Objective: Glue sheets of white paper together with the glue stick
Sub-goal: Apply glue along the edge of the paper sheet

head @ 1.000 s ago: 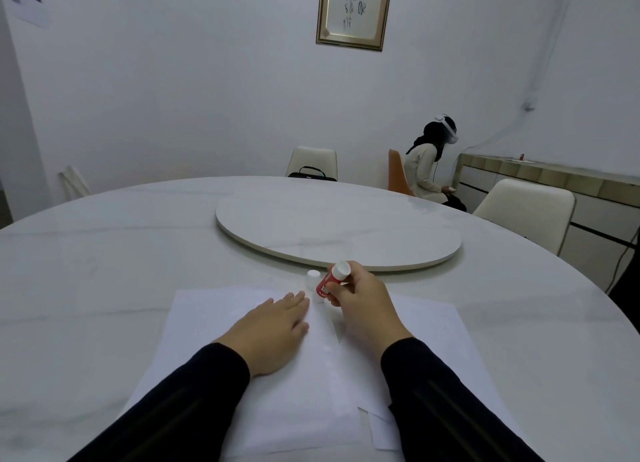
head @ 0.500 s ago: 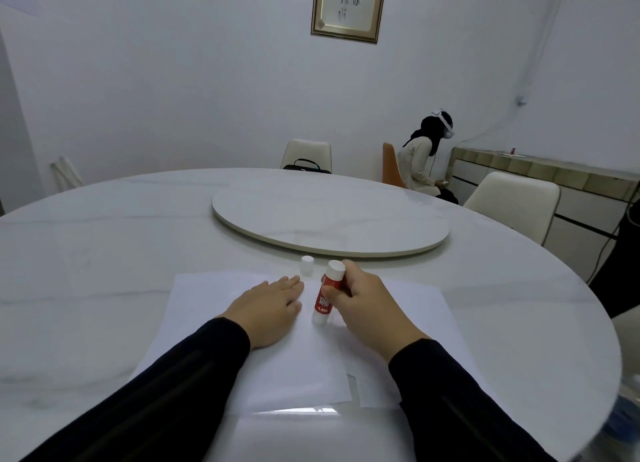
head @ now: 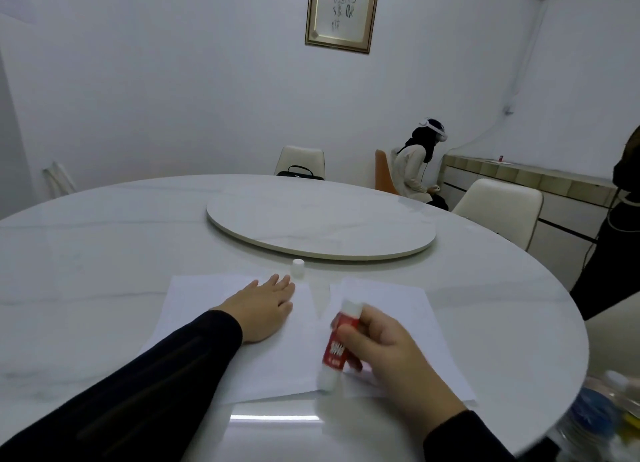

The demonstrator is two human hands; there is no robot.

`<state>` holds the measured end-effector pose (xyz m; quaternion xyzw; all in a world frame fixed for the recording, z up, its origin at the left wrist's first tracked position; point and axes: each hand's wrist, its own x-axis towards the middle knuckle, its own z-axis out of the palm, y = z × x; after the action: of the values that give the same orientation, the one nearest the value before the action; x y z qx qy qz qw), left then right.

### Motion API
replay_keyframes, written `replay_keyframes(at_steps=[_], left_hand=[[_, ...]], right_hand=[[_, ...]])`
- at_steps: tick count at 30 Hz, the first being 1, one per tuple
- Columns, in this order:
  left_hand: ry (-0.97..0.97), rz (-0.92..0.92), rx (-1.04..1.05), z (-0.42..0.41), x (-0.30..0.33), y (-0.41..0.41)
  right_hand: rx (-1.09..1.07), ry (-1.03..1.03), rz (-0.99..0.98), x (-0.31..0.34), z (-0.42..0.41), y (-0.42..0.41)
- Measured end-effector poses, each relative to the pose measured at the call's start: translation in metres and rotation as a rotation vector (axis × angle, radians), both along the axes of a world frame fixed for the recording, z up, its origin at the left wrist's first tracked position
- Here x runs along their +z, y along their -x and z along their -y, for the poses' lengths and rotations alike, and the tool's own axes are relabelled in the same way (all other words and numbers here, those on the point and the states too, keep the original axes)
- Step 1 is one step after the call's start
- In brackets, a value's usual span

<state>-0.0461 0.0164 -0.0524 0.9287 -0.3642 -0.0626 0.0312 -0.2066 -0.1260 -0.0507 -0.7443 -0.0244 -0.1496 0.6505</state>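
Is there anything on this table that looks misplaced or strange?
Nothing is damaged or spilled. The small white glue cap stands alone beyond the white paper sheets, off the red glue stick in the right hand.

White room, round marble table

Table (head: 104, 253) carries a turntable (head: 322, 226); chairs (head: 300, 160) stand beyond it, a framed print (head: 341, 11) hangs on the wall (head: 173, 80), a sideboard (head: 519, 181) lines the right wall, where a person (head: 415, 170) sits.
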Motion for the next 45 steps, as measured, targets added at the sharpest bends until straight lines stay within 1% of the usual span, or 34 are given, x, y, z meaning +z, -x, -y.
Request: replay_keyframes(at_steps=[2,3,4,5,6,8,10,13,15,17,19,22,27,29,33,35,37,38,42,45], left_hand=[[-0.014,0.026,0.031,-0.001,0.004,0.0],[0.009,0.06,0.085,-0.001,0.005,0.002],[0.042,0.107,0.18,-0.001,0.005,0.005],[0.057,0.154,0.295,-0.001,0.005,0.011],[0.032,0.174,0.386,-0.002,0.007,0.017],[-0.08,0.127,0.44,-0.003,0.008,0.023],[-0.15,0.058,0.356,-0.007,0.013,0.019],[-0.227,-0.075,0.151,-0.015,0.028,0.006],[-0.176,-0.121,0.122,-0.014,0.029,0.002],[-0.087,-0.067,0.15,-0.009,0.018,0.001],[-0.035,-0.006,0.178,-0.009,0.008,0.003],[0.071,-0.096,0.173,-0.019,0.008,0.005],[0.142,-0.203,0.115,-0.032,0.01,0.007],[0.168,-0.194,0.122,-0.035,0.011,0.008],[0.31,-0.109,0.183,-0.04,0.008,0.011],[0.285,-0.07,0.163,-0.038,0.003,0.013],[0.216,-0.072,0.136,-0.036,-0.001,0.013],[0.182,-0.077,0.127,-0.036,-0.001,0.012],[0.099,-0.055,0.105,-0.034,-0.004,0.015],[0.084,-0.031,0.101,-0.034,-0.006,0.016]], right_hand=[[-0.133,-0.29,0.099,0.004,0.007,-0.001],[-0.221,-0.395,0.129,0.005,0.012,-0.001],[-0.31,-0.438,0.129,0.004,0.016,-0.002],[-0.396,-0.407,0.095,0.002,0.02,-0.003],[-0.471,-0.33,0.043,0.0,0.022,-0.005],[-0.566,-0.204,-0.051,-0.005,0.025,-0.009],[-0.597,-0.157,-0.089,-0.005,0.024,-0.011],[-0.623,-0.106,-0.07,-0.003,0.022,-0.01],[-0.634,-0.106,-0.075,-0.003,0.023,-0.011],[-0.619,-0.135,-0.13,-0.006,0.024,-0.015],[-0.607,-0.118,-0.178,-0.008,0.024,-0.021],[-0.627,-0.095,-0.198,-0.006,0.028,-0.027],[-0.631,-0.156,-0.256,-0.005,0.048,-0.032],[-0.617,-0.146,-0.278,-0.004,0.054,-0.034],[-0.587,-0.102,-0.281,0.011,0.06,-0.037],[-0.548,-0.064,-0.191,0.023,0.054,-0.041],[-0.447,-0.053,-0.097,0.033,0.035,-0.05],[-0.413,-0.014,-0.072,0.036,0.024,-0.056],[-0.358,0.263,-0.035,0.03,-0.011,-0.086],[-0.316,0.357,-0.038,0.025,-0.023,-0.103]])
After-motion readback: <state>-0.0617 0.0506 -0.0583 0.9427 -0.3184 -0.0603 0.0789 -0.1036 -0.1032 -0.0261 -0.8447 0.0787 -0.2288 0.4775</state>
